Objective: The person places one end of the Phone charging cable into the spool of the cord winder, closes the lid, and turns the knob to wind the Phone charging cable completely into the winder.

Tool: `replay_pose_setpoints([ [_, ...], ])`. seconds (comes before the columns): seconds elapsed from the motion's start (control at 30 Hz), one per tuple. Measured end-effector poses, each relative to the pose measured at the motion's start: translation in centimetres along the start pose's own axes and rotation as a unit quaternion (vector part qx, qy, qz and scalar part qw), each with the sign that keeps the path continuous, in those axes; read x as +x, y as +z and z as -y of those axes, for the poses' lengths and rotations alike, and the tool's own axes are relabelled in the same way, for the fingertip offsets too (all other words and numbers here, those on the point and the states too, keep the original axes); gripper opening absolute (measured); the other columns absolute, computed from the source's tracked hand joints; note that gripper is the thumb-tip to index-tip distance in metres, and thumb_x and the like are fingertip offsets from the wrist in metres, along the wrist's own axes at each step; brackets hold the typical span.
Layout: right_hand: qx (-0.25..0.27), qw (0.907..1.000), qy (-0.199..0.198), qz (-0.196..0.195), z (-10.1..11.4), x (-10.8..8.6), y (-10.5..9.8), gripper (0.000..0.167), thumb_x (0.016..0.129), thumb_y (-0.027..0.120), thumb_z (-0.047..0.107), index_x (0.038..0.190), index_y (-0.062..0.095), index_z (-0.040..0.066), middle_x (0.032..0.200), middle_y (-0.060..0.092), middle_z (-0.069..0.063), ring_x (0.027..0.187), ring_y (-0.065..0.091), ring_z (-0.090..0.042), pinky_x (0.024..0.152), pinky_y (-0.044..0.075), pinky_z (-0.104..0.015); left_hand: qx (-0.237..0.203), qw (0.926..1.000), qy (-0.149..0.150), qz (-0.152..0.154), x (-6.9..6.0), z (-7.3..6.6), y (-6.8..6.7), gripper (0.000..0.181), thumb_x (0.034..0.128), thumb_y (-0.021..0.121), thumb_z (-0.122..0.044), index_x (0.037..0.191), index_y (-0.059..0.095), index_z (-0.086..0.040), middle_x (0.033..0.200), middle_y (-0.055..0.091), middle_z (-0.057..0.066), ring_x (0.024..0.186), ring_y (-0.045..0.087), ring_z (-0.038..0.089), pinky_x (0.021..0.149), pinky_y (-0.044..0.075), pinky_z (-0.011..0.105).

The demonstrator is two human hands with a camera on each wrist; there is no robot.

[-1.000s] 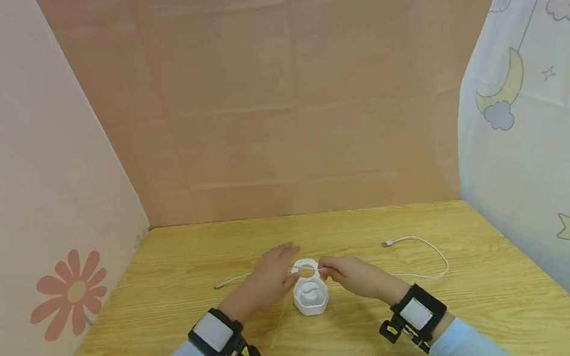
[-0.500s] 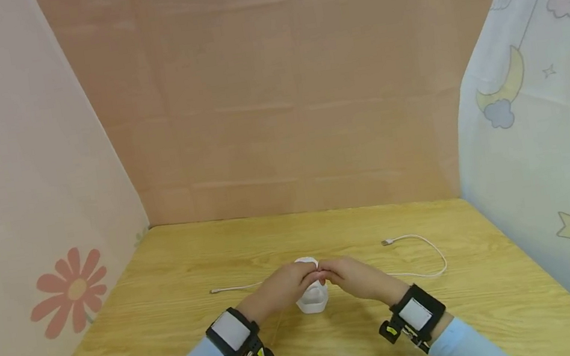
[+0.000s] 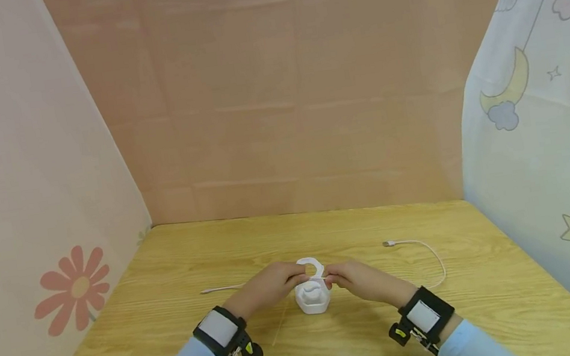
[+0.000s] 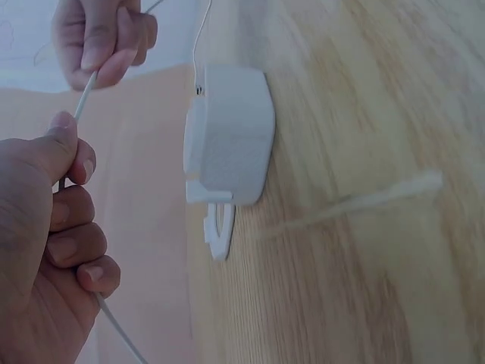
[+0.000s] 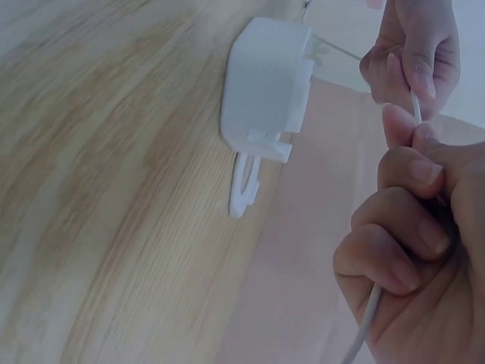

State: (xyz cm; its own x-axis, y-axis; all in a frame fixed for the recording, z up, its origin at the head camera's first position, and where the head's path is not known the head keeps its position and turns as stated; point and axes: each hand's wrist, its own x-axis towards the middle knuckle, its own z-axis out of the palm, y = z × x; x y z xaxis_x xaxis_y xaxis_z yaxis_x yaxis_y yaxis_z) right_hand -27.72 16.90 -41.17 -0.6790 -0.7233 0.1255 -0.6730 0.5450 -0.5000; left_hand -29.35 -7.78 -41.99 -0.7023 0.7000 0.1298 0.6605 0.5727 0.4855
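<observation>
A thin white USB cable runs taut between my two hands, above a white hexagonal case. The case stands on the table with its ring-shaped lid swung open at the far side. My left hand pinches the cable between thumb and forefinger; in the left wrist view its other fingers curl round the cable. Close by on the right, my right hand pinches the same cable, its fingers curled over it in the right wrist view. The case's inside is partly visible in the head view.
The cable's USB plug lies at the right, with a loop of cable curving back towards my right hand. Its thinner end lies to the left. A pale thin streak marks the wooden table. Cloth sheets surround the table.
My left hand came back from beyond the lid, met the right hand over the case, then drew slightly left, pinching the cable. The cable's left end shifted left; the right-hand loop has changed shape.
</observation>
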Motion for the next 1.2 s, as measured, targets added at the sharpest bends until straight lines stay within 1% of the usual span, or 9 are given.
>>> replay_pose_setpoints([
  [0.1,-0.005,1.0000,0.001,-0.003,-0.6,-0.6,-0.3,0.021,0.104,0.042,0.021,0.093,0.059,0.014,0.076,0.054,-0.006,0.066,0.040,0.000,0.061,0.038,-0.021,-0.007,0.9999,-0.012,-0.004,-0.3,0.5,-0.4,0.034,0.1023,0.046,-0.031,0.087,0.060,-0.004,0.069,0.033,-0.009,0.062,0.037,0.003,0.061,0.034,0.021],
  [0.27,-0.023,0.9996,0.010,-0.016,-1.9,-1.9,-1.0,0.021,0.103,0.043,0.021,0.091,0.059,0.015,0.069,0.042,0.008,0.062,0.034,0.002,0.059,0.035,-0.021,-0.002,0.9989,-0.043,-0.016,-1.3,2.1,-1.5,0.034,0.1027,0.046,-0.030,0.086,0.058,-0.003,0.067,0.032,-0.007,0.060,0.035,0.004,0.058,0.033,0.022],
  [0.47,-0.001,0.9992,0.038,-0.011,-2.9,-3.0,-1.7,0.023,0.104,0.041,0.023,0.093,0.059,0.014,0.069,0.036,0.011,0.058,0.029,0.000,0.056,0.031,-0.022,-0.007,0.9975,-0.069,-0.012,-2.0,3.7,-2.5,0.036,0.1027,0.045,-0.032,0.089,0.058,-0.002,0.067,0.033,-0.007,0.060,0.036,0.006,0.058,0.033,0.022],
  [0.63,-0.018,0.9993,0.030,-0.012,-2.8,-2.9,-1.6,0.022,0.104,0.042,0.022,0.092,0.059,0.015,0.069,0.037,0.012,0.059,0.030,0.001,0.057,0.033,-0.021,0.001,0.9967,-0.081,0.000,-1.7,4.1,-2.7,0.035,0.1027,0.046,-0.032,0.091,0.060,-0.002,0.067,0.036,-0.008,0.060,0.037,0.005,0.057,0.034,0.022],
  [0.77,-0.030,0.9990,0.034,-0.005,-2.4,-2.7,-1.4,0.022,0.104,0.043,0.020,0.090,0.058,0.016,0.070,0.039,0.012,0.059,0.032,0.001,0.058,0.034,-0.020,0.037,0.9945,-0.096,0.016,-1.4,3.9,-2.7,0.029,0.1020,0.049,-0.029,0.089,0.063,-0.007,0.070,0.046,-0.007,0.061,0.041,0.007,0.057,0.036,0.024],
  [0.9,-0.031,0.9987,0.040,-0.003,-1.9,-2.3,-1.2,0.022,0.104,0.042,0.020,0.091,0.059,0.015,0.070,0.044,0.007,0.059,0.032,0.001,0.058,0.035,-0.021,0.131,0.9852,-0.111,-0.006,-0.9,3.1,-2.6,0.022,0.0988,0.056,-0.030,0.104,0.065,-0.011,0.092,0.059,-0.001,0.085,0.056,0.016,0.080,0.045,0.036],
  [1.0,-0.028,0.9984,0.049,-0.005,-1.6,-1.8,-1.2,0.023,0.105,0.040,0.022,0.093,0.059,0.015,0.073,0.052,0.000,0.058,0.032,0.000,0.058,0.035,-0.021,0.174,0.9785,-0.105,-0.037,0.0,1.5,-1.9,0.034,0.0977,0.057,-0.032,0.123,0.060,-0.009,0.117,0.059,0.008,0.111,0.056,0.027,0.097,0.042,0.048],
  [1.1,-0.027,0.9980,0.057,-0.010,-1.1,-1.3,-1.2,0.024,0.105,0.039,0.024,0.096,0.059,0.014,0.079,0.058,-0.005,0.060,0.036,-0.001,0.060,0.038,-0.022,0.158,0.9831,-0.084,-0.038,0.9,-0.8,-0.7,0.044,0.1001,0.051,-0.036,0.134,0.053,-0.007,0.131,0.056,0.010,0.122,0.054,0.027,0.100,0.044,0.045],
  [1.2,-0.032,0.9977,0.057,-0.020,-0.5,-0.7,-1.2,0.025,0.105,0.040,0.025,0.098,0.061,0.013,0.083,0.061,-0.003,0.064,0.041,-0.002,0.062,0.040,-0.023,0.122,0.9911,-0.050,-0.021,1.6,-3.1,0.4,0.046,0.1021,0.046,-0.038,0.136,0.050,-0.007,0.126,0.060,0.008,0.110,0.060,0.019,0.090,0.050,0.034],
])
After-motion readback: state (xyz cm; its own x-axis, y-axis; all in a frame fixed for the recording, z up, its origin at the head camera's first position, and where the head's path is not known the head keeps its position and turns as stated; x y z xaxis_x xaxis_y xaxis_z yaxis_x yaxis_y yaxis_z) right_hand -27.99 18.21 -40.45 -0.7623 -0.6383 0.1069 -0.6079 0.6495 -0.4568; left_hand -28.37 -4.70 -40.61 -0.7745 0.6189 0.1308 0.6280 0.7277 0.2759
